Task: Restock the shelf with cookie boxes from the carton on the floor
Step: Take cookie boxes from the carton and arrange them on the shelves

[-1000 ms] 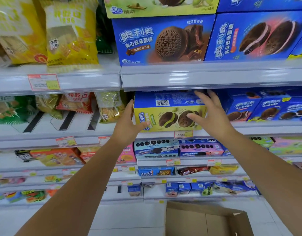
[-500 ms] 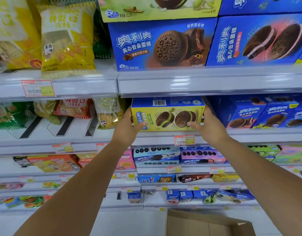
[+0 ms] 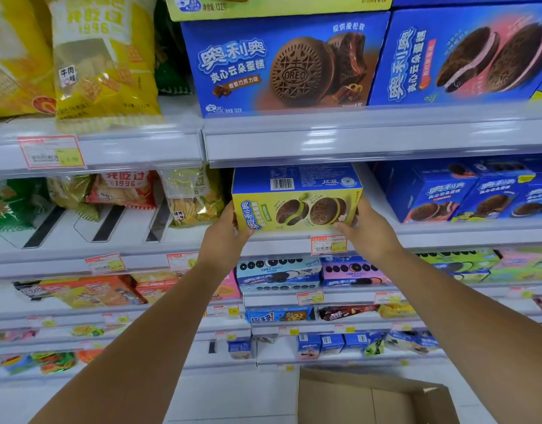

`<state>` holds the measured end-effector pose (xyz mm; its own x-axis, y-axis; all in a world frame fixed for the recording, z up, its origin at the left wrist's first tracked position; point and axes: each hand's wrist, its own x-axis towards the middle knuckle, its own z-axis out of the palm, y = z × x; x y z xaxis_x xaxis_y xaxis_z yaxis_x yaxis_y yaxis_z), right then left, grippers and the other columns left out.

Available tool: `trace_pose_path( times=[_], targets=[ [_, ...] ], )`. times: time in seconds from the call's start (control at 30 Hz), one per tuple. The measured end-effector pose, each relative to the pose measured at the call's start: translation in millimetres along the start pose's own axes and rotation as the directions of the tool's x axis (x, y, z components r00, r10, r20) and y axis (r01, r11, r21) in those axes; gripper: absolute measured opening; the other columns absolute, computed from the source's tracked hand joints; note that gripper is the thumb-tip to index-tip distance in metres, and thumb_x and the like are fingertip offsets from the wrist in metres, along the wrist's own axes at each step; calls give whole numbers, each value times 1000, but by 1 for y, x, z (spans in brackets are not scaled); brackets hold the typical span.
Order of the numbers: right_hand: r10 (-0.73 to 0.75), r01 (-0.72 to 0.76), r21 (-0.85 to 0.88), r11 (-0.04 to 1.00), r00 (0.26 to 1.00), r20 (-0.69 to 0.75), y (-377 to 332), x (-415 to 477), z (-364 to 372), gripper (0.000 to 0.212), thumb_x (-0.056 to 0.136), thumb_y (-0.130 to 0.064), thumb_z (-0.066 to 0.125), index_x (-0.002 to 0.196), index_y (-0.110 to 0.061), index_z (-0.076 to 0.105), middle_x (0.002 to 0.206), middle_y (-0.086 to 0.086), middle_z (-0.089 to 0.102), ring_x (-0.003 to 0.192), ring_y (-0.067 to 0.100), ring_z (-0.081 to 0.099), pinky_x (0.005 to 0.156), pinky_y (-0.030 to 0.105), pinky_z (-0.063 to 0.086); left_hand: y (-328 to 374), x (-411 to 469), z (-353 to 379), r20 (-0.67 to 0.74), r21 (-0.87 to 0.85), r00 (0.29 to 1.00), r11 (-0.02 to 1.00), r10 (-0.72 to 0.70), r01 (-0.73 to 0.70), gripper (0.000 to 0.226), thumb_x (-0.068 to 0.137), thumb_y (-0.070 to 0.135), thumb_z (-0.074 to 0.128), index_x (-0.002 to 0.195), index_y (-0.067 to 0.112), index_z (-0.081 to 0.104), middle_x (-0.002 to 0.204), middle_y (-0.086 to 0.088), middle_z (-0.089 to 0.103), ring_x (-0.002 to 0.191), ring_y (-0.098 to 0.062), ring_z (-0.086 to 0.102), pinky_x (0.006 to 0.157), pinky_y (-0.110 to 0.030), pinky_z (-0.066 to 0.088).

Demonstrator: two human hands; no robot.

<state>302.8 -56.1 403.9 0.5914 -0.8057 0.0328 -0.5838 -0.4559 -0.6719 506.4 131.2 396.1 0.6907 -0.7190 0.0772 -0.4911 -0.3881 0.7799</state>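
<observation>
So the person is gripping a yellow-green cookie box (image 3: 297, 198) from both ends, left hand (image 3: 225, 237) clamped on its left side and right hand (image 3: 366, 232) on its right. The box is sitting at the front lip of the middle shelf (image 3: 279, 243), right above a price tag (image 3: 328, 243), between the snack bags (image 3: 190, 194) and the blue boxes (image 3: 447, 194). It's looking pretty much placed, maybe just needing a nudge back. The carton (image 3: 373, 399) on the floor is showing only bare cardboard in the visible part, so the restocking is probably nearly finished, though some of it is cut off.
</observation>
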Motion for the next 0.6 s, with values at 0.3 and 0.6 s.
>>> trace_pose_path(
  times=[0.3, 0.6],
  targets=[
    [-56, 92, 132, 987, 966, -251, 18, -66, -25, 53, 98, -23, 51, 147, -23, 32, 140, -2, 50, 126, 13, 48, 98, 27, 39, 7, -68, 16, -338, 118, 929, 986, 151, -117, 58, 94, 21, 64, 147, 18, 40, 136, -5, 51, 123, -20, 51, 104, -42, 45],
    [123, -74, 278, 958, 979, -164, 174, -181, -32, 43, 98, -24, 50, 140, -23, 41, 108, -14, 57, 88, 9, 60, 80, 29, 51, -11, -194, 172, 72, 78, 997, 996, 33, -38, 54, 92, 25, 66, 142, 24, 45, 123, 5, 51, 103, -13, 59, 83, -35, 55]
  ],
)
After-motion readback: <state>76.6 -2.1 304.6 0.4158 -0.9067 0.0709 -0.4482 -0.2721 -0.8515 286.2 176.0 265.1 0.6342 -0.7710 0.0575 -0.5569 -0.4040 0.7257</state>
